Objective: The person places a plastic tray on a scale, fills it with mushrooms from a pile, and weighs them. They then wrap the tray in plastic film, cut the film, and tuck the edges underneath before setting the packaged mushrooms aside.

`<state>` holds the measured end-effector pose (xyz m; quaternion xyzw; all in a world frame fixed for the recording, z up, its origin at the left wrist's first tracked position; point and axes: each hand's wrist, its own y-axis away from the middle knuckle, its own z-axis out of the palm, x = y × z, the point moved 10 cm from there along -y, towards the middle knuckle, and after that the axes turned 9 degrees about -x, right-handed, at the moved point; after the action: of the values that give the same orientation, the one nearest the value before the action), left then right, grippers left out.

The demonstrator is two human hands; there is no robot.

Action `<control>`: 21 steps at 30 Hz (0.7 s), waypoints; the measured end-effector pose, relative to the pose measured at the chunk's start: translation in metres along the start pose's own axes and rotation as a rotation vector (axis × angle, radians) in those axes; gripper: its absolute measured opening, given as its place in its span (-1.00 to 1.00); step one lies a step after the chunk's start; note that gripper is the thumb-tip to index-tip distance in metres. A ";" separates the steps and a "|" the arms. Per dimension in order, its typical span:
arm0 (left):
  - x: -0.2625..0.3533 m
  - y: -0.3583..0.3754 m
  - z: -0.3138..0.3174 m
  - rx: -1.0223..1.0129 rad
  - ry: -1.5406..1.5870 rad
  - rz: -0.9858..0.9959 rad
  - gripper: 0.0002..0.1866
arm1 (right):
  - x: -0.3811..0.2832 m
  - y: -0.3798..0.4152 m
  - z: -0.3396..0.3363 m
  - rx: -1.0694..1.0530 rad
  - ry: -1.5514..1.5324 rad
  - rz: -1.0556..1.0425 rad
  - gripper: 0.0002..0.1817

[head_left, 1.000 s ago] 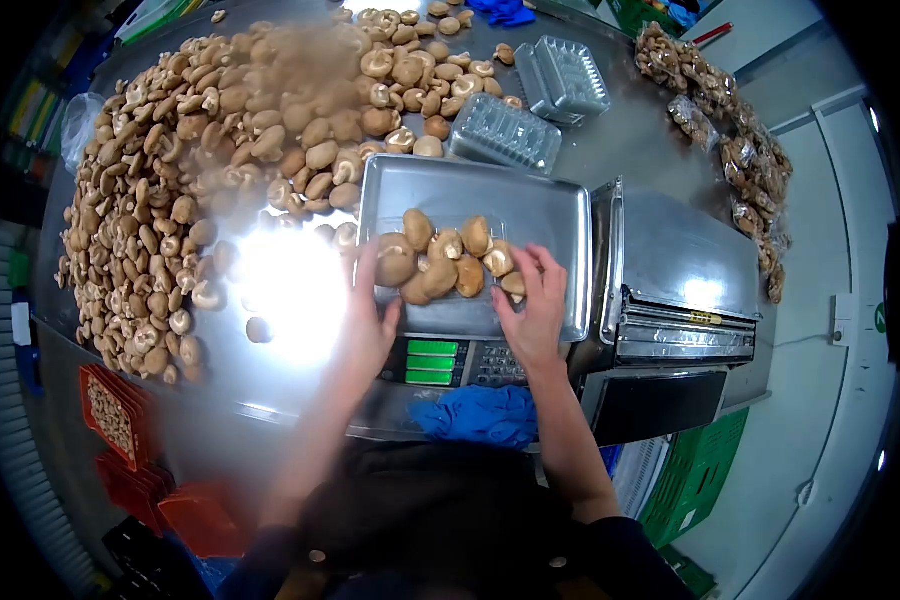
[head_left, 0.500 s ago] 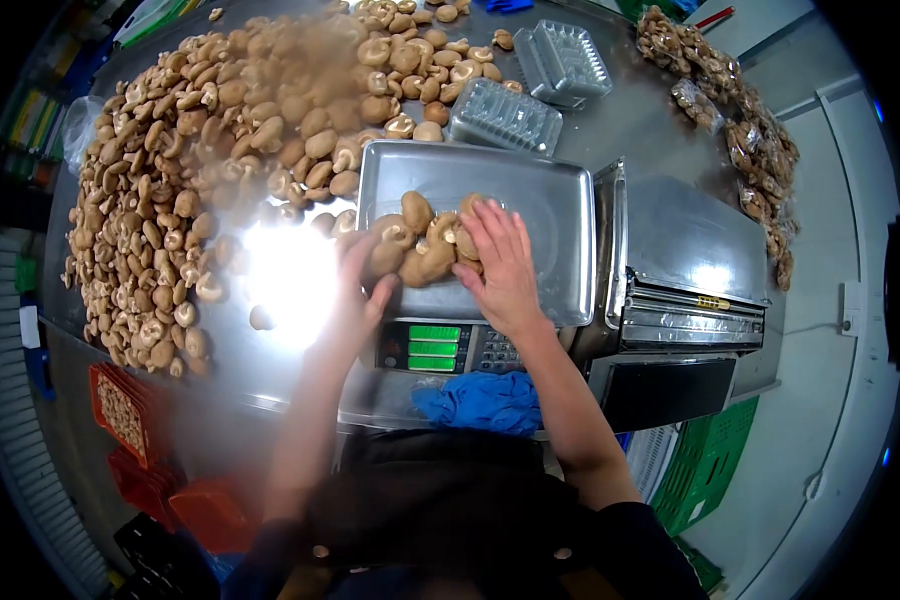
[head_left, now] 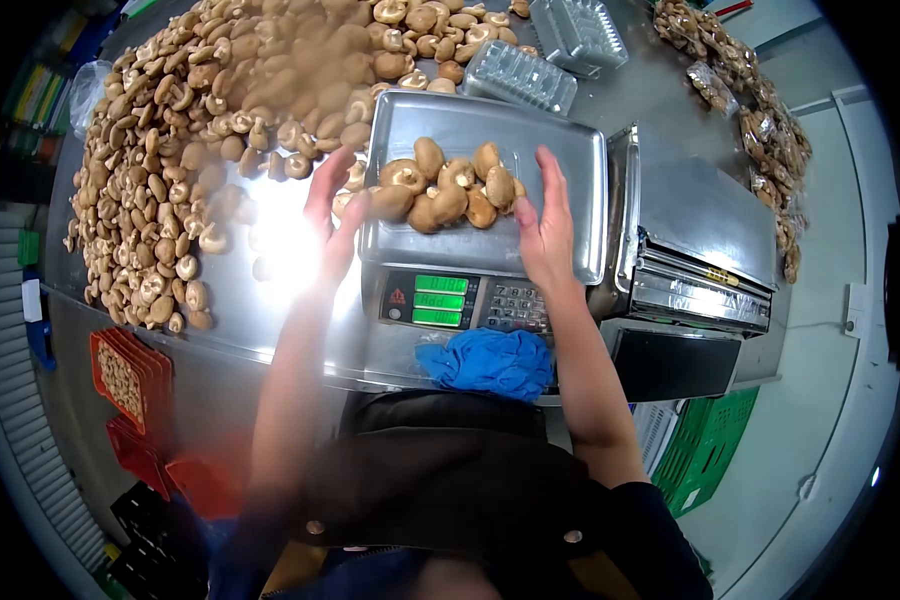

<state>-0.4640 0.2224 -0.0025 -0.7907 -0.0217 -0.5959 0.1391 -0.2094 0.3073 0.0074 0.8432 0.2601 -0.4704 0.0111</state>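
Observation:
A cluster of brown mushrooms (head_left: 448, 205) sits on the metal tray of a weighing scale (head_left: 560, 255), some of them caps up and some stems up. On the cluster's left side is my left hand (head_left: 332, 215), its thumb and fingers apart at the tray's left edge. My right hand (head_left: 548, 225) stands on the other side, fingers raised and spread, thumb close by the rightmost mushroom. Neither hand grasps anything. Below the tray, the green display (head_left: 439, 300) of the scale is lit beside its keypad (head_left: 515, 305).
A big heap of mushrooms (head_left: 150, 190) spreads across the steel table at left. Clear plastic punnets (head_left: 520, 78) lie behind the scale. A wrapping machine (head_left: 705, 225) stands at right, with bagged mushrooms (head_left: 770, 150) beyond. A crumpled blue cloth (head_left: 485, 362) lies in front.
Both hands have drawn apart, the right one coming off the mushrooms it was touching. The mushrooms now lie uncovered on the tray. The camera view has shifted slightly.

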 end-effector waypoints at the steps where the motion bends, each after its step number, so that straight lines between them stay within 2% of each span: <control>1: -0.005 -0.007 0.005 0.007 0.019 -0.008 -0.40 | 0.002 -0.004 0.000 0.005 0.010 -0.010 -0.22; 3: 0.002 -0.023 0.021 -0.050 0.027 0.060 -0.46 | 0.009 -0.014 0.004 -0.016 0.018 -0.002 -0.26; 5: 0.003 -0.038 0.038 -0.095 -0.079 0.047 -0.54 | 0.019 -0.025 0.019 -0.069 0.010 0.033 -0.31; 6: 0.005 -0.043 0.053 -0.141 0.046 -0.014 -0.58 | 0.020 -0.030 0.029 -0.081 0.019 0.016 -0.38; 7: 0.008 -0.047 0.060 -0.133 -0.016 0.095 -0.60 | 0.021 -0.029 0.033 -0.083 0.035 0.010 -0.39; 11: 0.012 -0.045 0.066 -0.028 -0.193 0.100 -0.65 | 0.021 -0.028 0.038 -0.075 0.074 -0.017 -0.43; 14: 0.010 -0.044 0.064 -0.040 -0.253 0.131 -0.59 | 0.023 -0.028 0.035 -0.082 0.049 -0.016 -0.43; 16: -0.003 -0.042 0.049 0.028 -0.110 0.122 -0.50 | 0.022 -0.029 0.025 -0.079 -0.077 0.024 -0.38; 17: -0.015 -0.038 0.038 0.093 -0.029 0.100 -0.48 | 0.028 -0.026 0.017 -0.039 -0.137 0.082 -0.35; 19: -0.006 -0.020 0.019 0.157 0.262 -0.115 -0.54 | 0.046 -0.017 -0.003 0.042 -0.256 0.197 -0.30; 21: -0.016 -0.003 0.007 0.102 -0.047 -0.410 -0.48 | 0.055 -0.005 -0.009 -0.033 -0.230 0.359 -0.21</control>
<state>-0.4624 0.2291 -0.0185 -0.7754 -0.2156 -0.5911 0.0540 -0.1812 0.3380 -0.0304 0.8164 0.1103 -0.5497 0.1383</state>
